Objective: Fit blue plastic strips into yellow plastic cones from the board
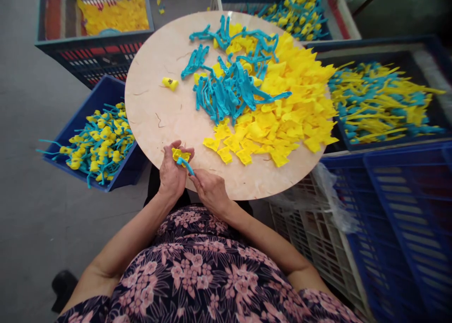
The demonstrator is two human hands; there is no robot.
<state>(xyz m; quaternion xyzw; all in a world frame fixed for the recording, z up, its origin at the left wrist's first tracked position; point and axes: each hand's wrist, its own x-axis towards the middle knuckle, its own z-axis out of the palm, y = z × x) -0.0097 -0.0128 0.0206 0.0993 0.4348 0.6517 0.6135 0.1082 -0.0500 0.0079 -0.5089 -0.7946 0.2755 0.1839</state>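
The left hand (172,173) is closed around a yellow piece (181,154), its fingers curled over it. The right hand (211,191) pinches a blue strip (185,165) that meets the piece, though the fingers seem to hide the join, so how the two fit is hard to tell. Both hands are at the near edge of a round table (155,111).

On the table, a heap of yellow tabs (278,120) spreads to the right, blue strips (226,85) lie tangled on and beside it, and a lone yellow part (170,83) sits apart to the left.

Left of the table, a blue crate (106,88) holds joined yellow-and-blue parts (99,141). A dark crate (374,54) on the right holds more (381,104). A white crate (310,247) and a blue crate (399,229) stand at near right, with a plastic bag (328,200) between them and the table.
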